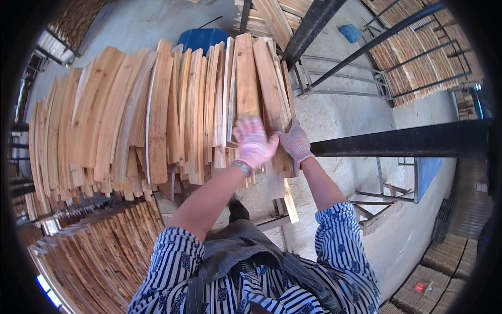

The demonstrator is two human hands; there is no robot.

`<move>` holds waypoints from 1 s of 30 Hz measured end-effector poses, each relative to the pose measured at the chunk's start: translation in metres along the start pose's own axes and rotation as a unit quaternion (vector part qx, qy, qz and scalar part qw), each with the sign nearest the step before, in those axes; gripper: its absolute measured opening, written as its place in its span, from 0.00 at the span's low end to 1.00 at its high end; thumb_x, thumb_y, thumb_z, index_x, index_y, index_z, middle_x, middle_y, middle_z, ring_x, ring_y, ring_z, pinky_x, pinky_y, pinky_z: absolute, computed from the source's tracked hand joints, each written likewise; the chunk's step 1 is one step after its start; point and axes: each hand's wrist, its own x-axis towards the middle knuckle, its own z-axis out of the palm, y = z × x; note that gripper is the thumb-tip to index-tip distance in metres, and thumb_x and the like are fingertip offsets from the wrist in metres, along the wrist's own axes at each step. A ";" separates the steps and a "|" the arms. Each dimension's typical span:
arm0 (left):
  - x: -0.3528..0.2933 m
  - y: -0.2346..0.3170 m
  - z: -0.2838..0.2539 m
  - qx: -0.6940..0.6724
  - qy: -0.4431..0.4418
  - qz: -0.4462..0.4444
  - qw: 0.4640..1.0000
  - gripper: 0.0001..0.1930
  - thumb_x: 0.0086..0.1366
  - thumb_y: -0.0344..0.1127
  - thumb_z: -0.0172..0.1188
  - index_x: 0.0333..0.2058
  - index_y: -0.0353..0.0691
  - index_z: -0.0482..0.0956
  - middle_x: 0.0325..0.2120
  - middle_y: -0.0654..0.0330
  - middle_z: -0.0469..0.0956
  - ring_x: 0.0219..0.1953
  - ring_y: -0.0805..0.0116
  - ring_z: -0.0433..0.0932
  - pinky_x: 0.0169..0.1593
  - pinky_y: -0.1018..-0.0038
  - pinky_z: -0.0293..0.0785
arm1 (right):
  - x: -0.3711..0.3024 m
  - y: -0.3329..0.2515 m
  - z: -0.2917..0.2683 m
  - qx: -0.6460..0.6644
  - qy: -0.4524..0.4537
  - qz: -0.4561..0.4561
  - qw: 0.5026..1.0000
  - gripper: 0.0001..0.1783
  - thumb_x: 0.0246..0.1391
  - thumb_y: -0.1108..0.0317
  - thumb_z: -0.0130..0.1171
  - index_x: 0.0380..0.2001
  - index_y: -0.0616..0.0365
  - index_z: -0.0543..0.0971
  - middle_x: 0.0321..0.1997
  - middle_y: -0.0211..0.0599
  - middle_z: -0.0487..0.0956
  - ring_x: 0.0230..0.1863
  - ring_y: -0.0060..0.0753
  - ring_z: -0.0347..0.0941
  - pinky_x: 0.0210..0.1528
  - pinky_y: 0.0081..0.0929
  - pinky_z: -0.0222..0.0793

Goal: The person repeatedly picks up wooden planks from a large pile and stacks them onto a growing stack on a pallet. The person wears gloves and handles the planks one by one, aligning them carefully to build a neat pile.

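Note:
My left hand (254, 140), in a pale pinkish work glove with a band at the wrist, lies over a wooden board (246, 73) on the rack. Its fingers are stretched out and smeared by motion. My right hand (295, 142), in a similar glove, grips the right edge of a wooden board (269, 89) at the end of the row, its fingers partly hidden behind the edge. Below the hands, the near end of that board is blurred. A long row of boards (112, 104) stands packed on edge to the left.
A black metal bar (402, 138) juts in from the right, close to my right hand. Dark posts (314, 31) rise behind the boards. More stacked wood (99, 256) lies at the lower left, and racks of strips (423, 52) stand at the far right. A blue container (203, 38) sits behind the row.

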 end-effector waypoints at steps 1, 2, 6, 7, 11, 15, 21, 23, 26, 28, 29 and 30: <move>0.000 0.009 0.036 0.014 0.083 0.052 0.995 0.46 0.62 0.54 0.53 0.69 0.28 0.48 0.70 0.31 0.46 0.73 0.34 0.45 0.72 0.43 0.41 | 0.008 0.014 0.013 0.024 -0.005 -0.006 1.000 0.48 0.49 0.48 0.67 0.66 0.66 0.61 0.57 0.66 0.75 0.61 0.60 0.72 0.62 0.43 0.69; -0.001 0.028 0.034 0.042 0.065 0.037 0.996 0.45 0.62 0.52 0.52 0.69 0.28 0.47 0.70 0.33 0.48 0.71 0.35 0.49 0.71 0.45 0.44 | 0.019 0.032 0.021 0.053 -0.002 -0.004 0.999 0.48 0.49 0.48 0.67 0.66 0.66 0.61 0.57 0.66 0.75 0.61 0.60 0.72 0.62 0.43 0.69; 0.032 -0.001 0.007 -0.025 0.081 -0.047 0.995 0.45 0.65 0.55 0.53 0.69 0.31 0.48 0.69 0.37 0.52 0.69 0.38 0.55 0.70 0.54 0.54 | 0.009 0.021 0.009 0.062 0.004 -0.009 0.998 0.52 0.47 0.47 0.69 0.68 0.65 0.58 0.59 0.67 0.74 0.63 0.58 0.71 0.64 0.41 0.67; 0.028 0.003 -0.010 -0.075 0.068 -0.103 0.990 0.47 0.63 0.55 0.59 0.70 0.33 0.49 0.69 0.38 0.54 0.68 0.40 0.58 0.69 0.55 0.58 | 0.001 0.009 0.008 0.059 -0.018 0.014 0.998 0.52 0.47 0.48 0.69 0.68 0.64 0.58 0.60 0.66 0.73 0.63 0.58 0.71 0.64 0.40 0.66; 0.036 0.008 0.001 -0.173 0.047 -0.154 0.972 0.49 0.61 0.54 0.64 0.71 0.35 0.48 0.69 0.40 0.54 0.71 0.44 0.55 0.71 0.59 0.56 | 0.006 0.007 0.018 0.008 0.007 0.019 1.000 0.52 0.49 0.49 0.69 0.69 0.63 0.57 0.60 0.63 0.74 0.62 0.57 0.72 0.64 0.41 0.67; 0.030 0.011 -0.010 -0.206 0.013 -0.154 0.966 0.48 0.60 0.49 0.64 0.71 0.35 0.47 0.68 0.39 0.56 0.69 0.44 0.59 0.70 0.62 0.59 | -0.002 -0.003 0.019 0.015 -0.021 0.039 0.999 0.53 0.49 0.48 0.69 0.69 0.64 0.56 0.59 0.64 0.75 0.61 0.57 0.73 0.62 0.42 0.69; 0.039 -0.035 -0.005 -0.267 0.016 -0.133 0.954 0.49 0.60 0.47 0.66 0.72 0.36 0.48 0.67 0.41 0.59 0.67 0.46 0.64 0.69 0.62 0.62 | -0.008 -0.024 0.057 0.009 0.004 0.008 1.000 0.54 0.52 0.46 0.65 0.69 0.70 0.51 0.58 0.67 0.74 0.62 0.58 0.72 0.62 0.44 0.69; 0.035 -0.037 -0.007 -0.302 0.023 -0.130 0.944 0.45 0.62 0.45 0.66 0.71 0.37 0.52 0.65 0.39 0.64 0.66 0.47 0.65 0.67 0.65 0.62 | -0.010 -0.031 0.050 0.028 -0.023 0.003 0.999 0.54 0.52 0.46 0.64 0.68 0.71 0.52 0.56 0.69 0.75 0.59 0.59 0.74 0.60 0.44 0.71; 0.029 -0.034 -0.014 -0.310 0.008 -0.143 0.940 0.45 0.61 0.43 0.66 0.71 0.38 0.52 0.63 0.38 0.66 0.65 0.50 0.67 0.67 0.66 0.62 | -0.016 -0.031 0.040 0.045 -0.063 -0.006 0.997 0.50 0.52 0.47 0.63 0.65 0.71 0.55 0.52 0.70 0.77 0.53 0.62 0.77 0.53 0.44 0.75; 0.010 -0.036 -0.024 -0.337 -0.036 -0.159 0.927 0.46 0.60 0.43 0.66 0.72 0.41 0.51 0.60 0.38 0.69 0.62 0.48 0.70 0.65 0.64 0.66 | -0.039 -0.028 0.045 0.062 -0.074 0.011 0.995 0.47 0.53 0.48 0.63 0.63 0.71 0.57 0.51 0.69 0.77 0.53 0.63 0.78 0.53 0.45 0.76; -0.008 -0.041 -0.026 -0.333 -0.047 -0.161 0.928 0.46 0.60 0.43 0.66 0.72 0.41 0.50 0.60 0.38 0.70 0.61 0.47 0.71 0.64 0.64 0.67 | -0.052 -0.025 0.048 0.068 -0.085 0.020 0.994 0.45 0.53 0.48 0.63 0.61 0.71 0.58 0.50 0.69 0.77 0.52 0.63 0.78 0.52 0.45 0.76; -0.021 -0.063 -0.005 -0.364 -0.040 -0.152 0.918 0.46 0.60 0.43 0.66 0.72 0.42 0.51 0.59 0.39 0.71 0.60 0.46 0.72 0.62 0.62 0.69 | -0.071 -0.030 0.039 0.093 -0.157 0.056 0.982 0.42 0.53 0.49 0.63 0.59 0.70 0.60 0.50 0.69 0.77 0.53 0.65 0.76 0.54 0.47 0.74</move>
